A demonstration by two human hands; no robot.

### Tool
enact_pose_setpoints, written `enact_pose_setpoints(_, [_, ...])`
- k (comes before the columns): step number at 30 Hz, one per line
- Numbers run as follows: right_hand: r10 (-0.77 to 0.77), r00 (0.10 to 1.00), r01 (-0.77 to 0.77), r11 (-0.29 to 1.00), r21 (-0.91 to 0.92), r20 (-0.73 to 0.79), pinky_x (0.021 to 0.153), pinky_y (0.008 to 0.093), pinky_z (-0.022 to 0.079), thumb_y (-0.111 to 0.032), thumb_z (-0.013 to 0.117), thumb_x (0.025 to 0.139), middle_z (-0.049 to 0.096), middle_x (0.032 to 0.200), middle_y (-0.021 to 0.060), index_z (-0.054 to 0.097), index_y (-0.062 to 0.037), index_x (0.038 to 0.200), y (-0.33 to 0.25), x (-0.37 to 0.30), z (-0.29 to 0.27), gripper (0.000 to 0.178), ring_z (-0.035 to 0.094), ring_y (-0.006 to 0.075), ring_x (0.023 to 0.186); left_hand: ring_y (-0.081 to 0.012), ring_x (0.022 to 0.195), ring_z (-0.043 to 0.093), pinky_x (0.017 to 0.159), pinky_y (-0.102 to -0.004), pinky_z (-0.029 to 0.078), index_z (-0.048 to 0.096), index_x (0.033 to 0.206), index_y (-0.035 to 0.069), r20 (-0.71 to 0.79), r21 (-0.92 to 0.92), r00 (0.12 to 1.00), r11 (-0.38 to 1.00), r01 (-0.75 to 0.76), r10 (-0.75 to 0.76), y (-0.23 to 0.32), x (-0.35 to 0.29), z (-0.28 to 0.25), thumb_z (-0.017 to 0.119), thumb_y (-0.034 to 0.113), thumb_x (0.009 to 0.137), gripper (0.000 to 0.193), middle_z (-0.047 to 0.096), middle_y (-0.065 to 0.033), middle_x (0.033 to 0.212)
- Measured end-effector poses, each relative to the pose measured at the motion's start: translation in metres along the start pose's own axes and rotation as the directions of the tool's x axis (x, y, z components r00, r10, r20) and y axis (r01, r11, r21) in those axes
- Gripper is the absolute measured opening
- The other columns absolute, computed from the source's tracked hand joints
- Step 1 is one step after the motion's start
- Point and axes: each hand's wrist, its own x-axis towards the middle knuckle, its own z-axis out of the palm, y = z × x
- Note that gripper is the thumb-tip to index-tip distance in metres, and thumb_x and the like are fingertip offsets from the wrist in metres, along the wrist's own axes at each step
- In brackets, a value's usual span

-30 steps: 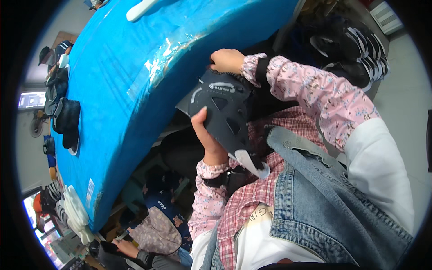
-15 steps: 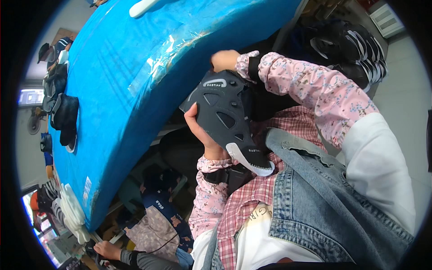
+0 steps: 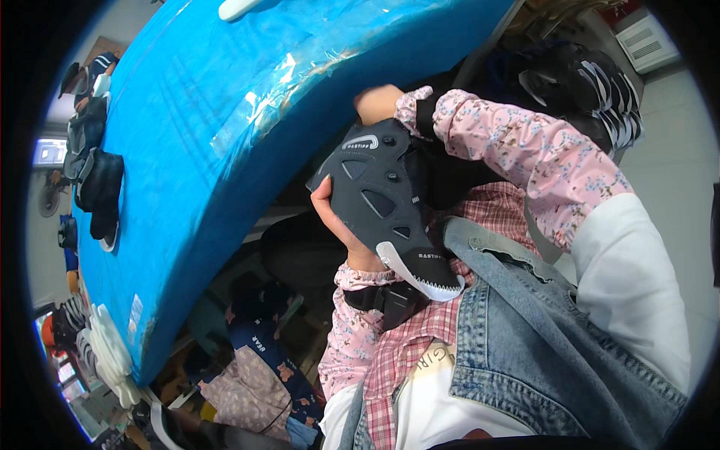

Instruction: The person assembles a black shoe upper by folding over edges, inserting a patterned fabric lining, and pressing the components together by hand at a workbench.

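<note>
I hold a dark grey shoe upper (image 3: 382, 199) close to my chest, just off the near edge of the blue counter (image 3: 187, 150). It bears a small pale oval label near its top and a white strip with a saw-toothed edge at its lower end, pointing down toward my denim vest (image 3: 525, 352). My left hand (image 3: 334, 217) is wrapped around the upper's lower left edge from beneath. My right hand (image 3: 377, 103) grips its top, mostly hidden behind it.

The counter is covered in glossy blue sheeting, with a clear patch of tape or film (image 3: 262, 105) shining near its edge. Along its far left side lie dark shoe uppers (image 3: 94, 180) in a row; a stack of white soles (image 3: 112, 352) sits at its lower left corner. To my right, a pile of black shoes with white stripes (image 3: 592, 82) rests beside the pale floor. The counter's middle is open blue surface.
</note>
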Motion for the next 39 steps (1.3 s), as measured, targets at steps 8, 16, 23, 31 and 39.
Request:
enact_pose_setpoints(8, [0.151,0.969,-0.159,0.987,0.023,0.194,0.071,0.0402,0.051,-0.022,0.074,0.059,0.065,0.099,0.0136,0.068,-0.0038,0.091,0.007,0.011,0.013,0.037,0.063,0.0272,0.092,-0.0207,0.089,0.056,0.079,-0.0308,0.046,0.055,0.099,0.003,-0.011,-0.040,0.999,0.998,-0.047,0.046,-0.012,0.014,-0.017,0.037,0.038,0.085,0.041,0.059,-0.0089,0.100])
enact_pose_setpoints(16, [0.047,0.985,-0.017,0.983,-0.184,0.164,0.063,0.0391,0.052,-0.020,0.071,0.058,0.066,0.089,0.0125,0.068,-0.0044,0.079,-0.002,0.004,-0.013,0.026,0.065,0.0259,0.082,-0.0217,0.088,0.056,0.077,-0.0320,0.047,0.054,0.100,0.003,0.024,-0.065,1.000,0.998,0.016,-0.014,-0.006,0.014,-0.010,0.034,0.039,0.086,0.044,0.058,-0.0099,0.100])
enact_pose_setpoints(23, [0.108,0.973,-0.062,0.974,-0.219,0.205,0.068,0.0391,0.052,-0.018,0.062,0.070,0.065,0.095,0.0155,0.068,-0.0044,0.090,0.034,0.030,0.036,0.025,0.063,0.0301,0.087,-0.0181,0.089,0.055,0.079,-0.0296,0.045,0.051,0.100,0.005,-0.063,0.107,0.942,0.940,-0.323,0.331,-0.050,0.046,-0.061,0.039,0.030,0.089,0.030,0.056,-0.0078,0.099])
enact_pose_setpoints(31, [0.273,0.961,-0.277,0.949,0.151,0.044,0.076,0.0412,0.049,-0.021,0.060,0.072,0.063,0.096,0.0176,0.066,-0.0038,0.090,0.012,0.013,0.027,0.026,0.061,0.0316,0.091,-0.0190,0.090,0.057,0.079,-0.0288,0.047,0.052,0.101,0.004,-0.020,0.037,0.997,0.997,-0.073,0.074,-0.013,0.016,-0.029,0.038,0.032,0.089,0.034,0.058,-0.0101,0.100])
enact_pose_setpoints(39, [0.144,0.982,-0.129,0.984,-0.127,0.120,0.071,0.0405,0.051,-0.024,0.068,0.065,0.064,0.100,0.0141,0.067,-0.0057,0.095,0.016,0.033,0.037,0.035,0.062,0.0296,0.092,-0.0202,0.084,0.059,0.076,-0.0306,0.048,0.058,0.097,0.002,0.047,0.111,0.978,0.974,0.198,-0.204,0.020,-0.001,0.010,0.041,0.032,0.086,0.036,0.061,-0.0108,0.094])
